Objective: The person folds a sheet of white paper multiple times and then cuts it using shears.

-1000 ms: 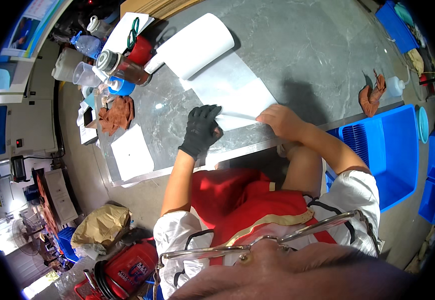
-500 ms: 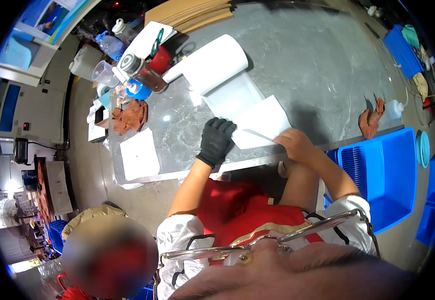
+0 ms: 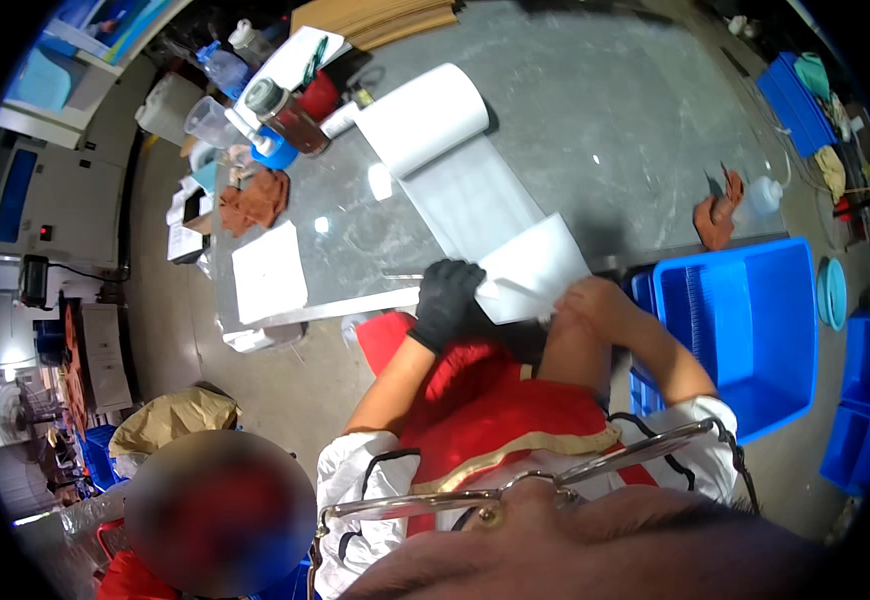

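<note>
A roll of thin white sheet material (image 3: 423, 118) lies on the grey marbled table (image 3: 595, 130). Its unrolled length (image 3: 475, 195) runs toward me and ends in a folded-over flap (image 3: 535, 262) at the table's near edge. My left hand (image 3: 447, 303), in a black glove, is closed at the flap's left side, fingers curled on the sheet's edge. A thin, light, rod-like thing (image 3: 402, 277) shows beside its fingers; I cannot make out what it is. My bare right hand (image 3: 591, 305) pinches the flap's right corner, with its fingertips partly hidden.
A single white sheet (image 3: 270, 273) and brown cloths (image 3: 255, 202) lie on the left. Behind them stand a lidded jar (image 3: 293, 120) and bottles. Flat cardboard (image 3: 375, 22) lies at the back. A blue bin (image 3: 740, 335) stands to the right, near another brown cloth (image 3: 717, 212).
Both hands have drawn the sheet's end toward me, past the table's near edge. More of the unrolled length shows, and my view has shifted slightly.
</note>
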